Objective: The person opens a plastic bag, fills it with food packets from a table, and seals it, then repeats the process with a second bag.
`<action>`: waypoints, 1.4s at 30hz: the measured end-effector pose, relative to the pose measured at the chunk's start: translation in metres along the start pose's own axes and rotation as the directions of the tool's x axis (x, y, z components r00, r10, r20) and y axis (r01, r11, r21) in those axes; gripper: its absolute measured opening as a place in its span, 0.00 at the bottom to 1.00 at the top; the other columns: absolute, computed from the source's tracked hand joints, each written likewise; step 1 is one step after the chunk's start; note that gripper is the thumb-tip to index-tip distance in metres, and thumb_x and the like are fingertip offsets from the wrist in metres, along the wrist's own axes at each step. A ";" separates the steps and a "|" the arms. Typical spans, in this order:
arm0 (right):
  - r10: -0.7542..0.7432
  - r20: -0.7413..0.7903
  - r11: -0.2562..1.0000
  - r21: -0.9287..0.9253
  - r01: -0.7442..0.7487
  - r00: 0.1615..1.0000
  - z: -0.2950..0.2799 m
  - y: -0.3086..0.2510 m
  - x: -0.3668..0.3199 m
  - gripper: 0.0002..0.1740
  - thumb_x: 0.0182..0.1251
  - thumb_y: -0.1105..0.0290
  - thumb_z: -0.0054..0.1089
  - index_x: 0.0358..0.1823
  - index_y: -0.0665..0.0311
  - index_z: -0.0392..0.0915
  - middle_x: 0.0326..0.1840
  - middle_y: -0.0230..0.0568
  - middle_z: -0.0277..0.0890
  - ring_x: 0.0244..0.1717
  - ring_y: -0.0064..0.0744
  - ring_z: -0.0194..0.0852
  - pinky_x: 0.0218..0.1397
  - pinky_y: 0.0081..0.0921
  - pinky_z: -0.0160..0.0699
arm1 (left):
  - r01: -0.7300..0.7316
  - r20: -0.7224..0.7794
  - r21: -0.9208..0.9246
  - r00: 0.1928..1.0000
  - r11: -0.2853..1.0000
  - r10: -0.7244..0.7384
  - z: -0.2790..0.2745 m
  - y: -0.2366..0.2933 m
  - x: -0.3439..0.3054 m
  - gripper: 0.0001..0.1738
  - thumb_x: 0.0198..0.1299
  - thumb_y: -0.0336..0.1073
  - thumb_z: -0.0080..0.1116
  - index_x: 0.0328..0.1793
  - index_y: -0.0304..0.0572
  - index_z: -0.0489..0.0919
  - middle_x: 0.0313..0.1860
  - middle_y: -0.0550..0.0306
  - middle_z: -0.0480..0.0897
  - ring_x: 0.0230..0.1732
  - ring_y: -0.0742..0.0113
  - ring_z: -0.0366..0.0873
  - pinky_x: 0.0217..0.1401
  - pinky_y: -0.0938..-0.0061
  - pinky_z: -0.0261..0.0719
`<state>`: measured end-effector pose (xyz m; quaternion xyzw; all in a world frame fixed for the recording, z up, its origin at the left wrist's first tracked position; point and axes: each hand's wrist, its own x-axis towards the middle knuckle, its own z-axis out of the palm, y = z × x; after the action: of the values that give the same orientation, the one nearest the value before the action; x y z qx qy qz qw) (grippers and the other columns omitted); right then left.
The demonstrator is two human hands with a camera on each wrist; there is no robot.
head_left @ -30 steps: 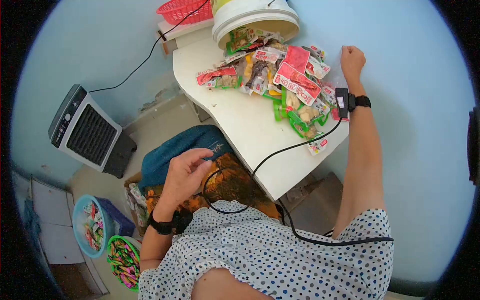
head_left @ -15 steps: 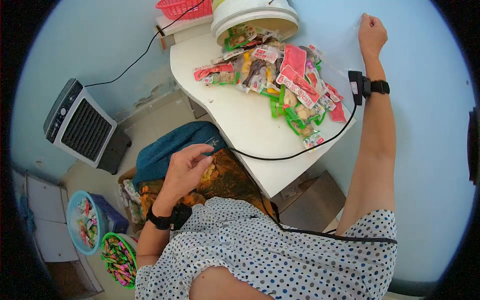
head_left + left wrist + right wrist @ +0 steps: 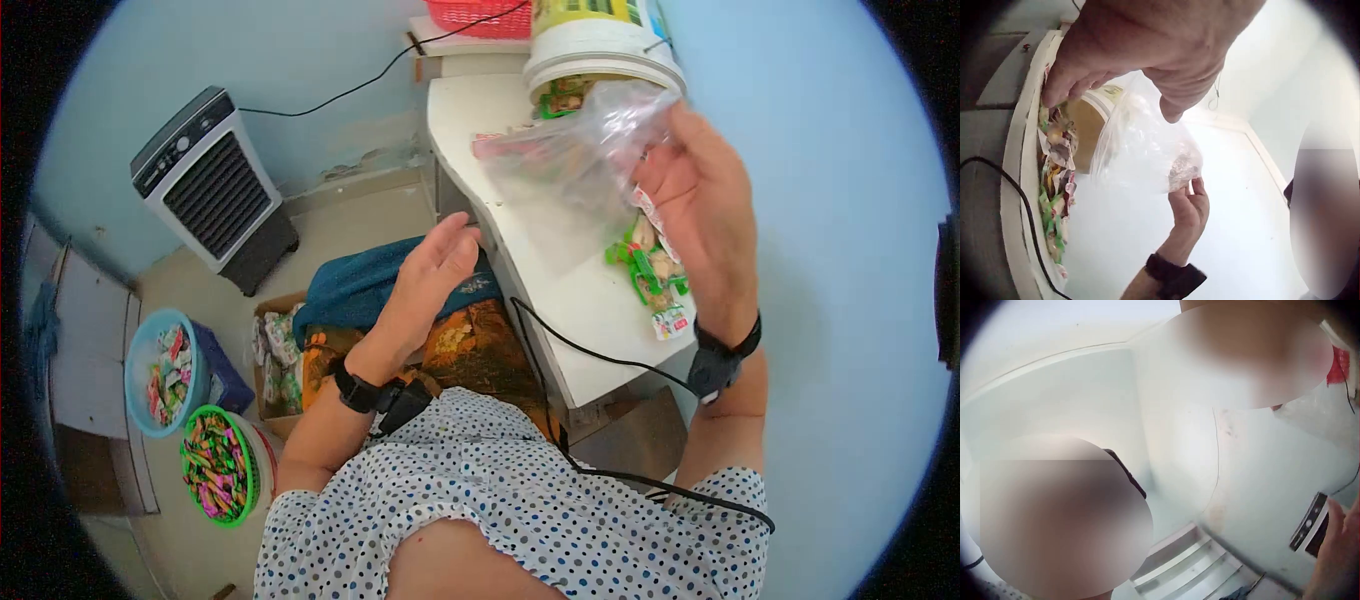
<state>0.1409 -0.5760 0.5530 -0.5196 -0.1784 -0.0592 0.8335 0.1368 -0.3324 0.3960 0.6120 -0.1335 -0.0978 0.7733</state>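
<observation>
Main risk: the clear bag point(image 3: 570, 160), upper centre, is thin & limp; the R hand point(image 3: 708, 200) pinches it near 1 end, so it could slip or fold shut if that grip is poor. L hand point(image 3: 425, 285) is empty, fingers fairly straight, apart from the bag, so the bag's other side has no support. If the bag sweeps low, it could drag pkts point(image 3: 655, 268) off the table's R edge. The cable point(image 3: 605, 357) crosses the near corner & might snag a pkt or sleeve. The bucket point(image 3: 605, 50), top R of centre, lies on its side w/ pkts at its mouth; a knock might roll it.

Surface: white table point(image 3: 580, 300), pkts partly hidden behind the bag. Room: pale blue wall at R, air cooler point(image 3: 220, 190) upper L, blue basin point(image 3: 135, 375) & green basket point(image 3: 250, 470) lower L, red basket point(image 3: 480, 20) at top.
</observation>
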 end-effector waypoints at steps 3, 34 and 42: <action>0.060 0.004 0.994 0.092 -0.060 0.998 0.026 0.023 -0.004 0.11 0.76 0.68 0.50 0.50 0.67 0.76 0.51 0.43 0.81 0.51 0.36 0.82 0.57 0.42 0.83 | 0.064 0.036 -0.237 0.998 0.970 -0.057 -0.012 -0.001 -0.005 0.35 0.71 0.54 0.54 0.75 0.39 0.64 0.67 0.48 0.75 0.67 0.60 0.72 0.69 0.61 0.70; 0.581 0.131 0.791 -0.323 -0.519 0.803 0.062 0.090 -0.003 0.09 0.71 0.67 0.62 0.41 0.67 0.78 0.24 0.31 0.75 0.22 0.24 0.77 0.26 0.27 0.84 | -0.310 -0.545 -0.377 0.836 0.873 0.061 -0.106 0.018 -0.079 0.13 0.70 0.43 0.59 0.46 0.41 0.83 0.32 0.63 0.84 0.27 0.77 0.79 0.28 0.84 0.76; 0.727 0.017 0.611 -0.473 -0.635 0.686 0.063 0.048 -0.072 0.15 0.75 0.59 0.57 0.47 0.65 0.78 0.31 0.30 0.78 0.28 0.22 0.78 0.31 0.23 0.83 | -0.159 -0.484 -0.240 0.875 0.958 0.024 -0.107 0.011 -0.092 0.10 0.69 0.38 0.60 0.43 0.39 0.83 0.26 0.65 0.82 0.21 0.82 0.73 0.22 0.88 0.67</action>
<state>0.0731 -0.5047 0.5114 -0.7212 -0.0343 0.2805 0.6324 0.0844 -0.2024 0.3754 0.4982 0.0461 0.0750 0.8626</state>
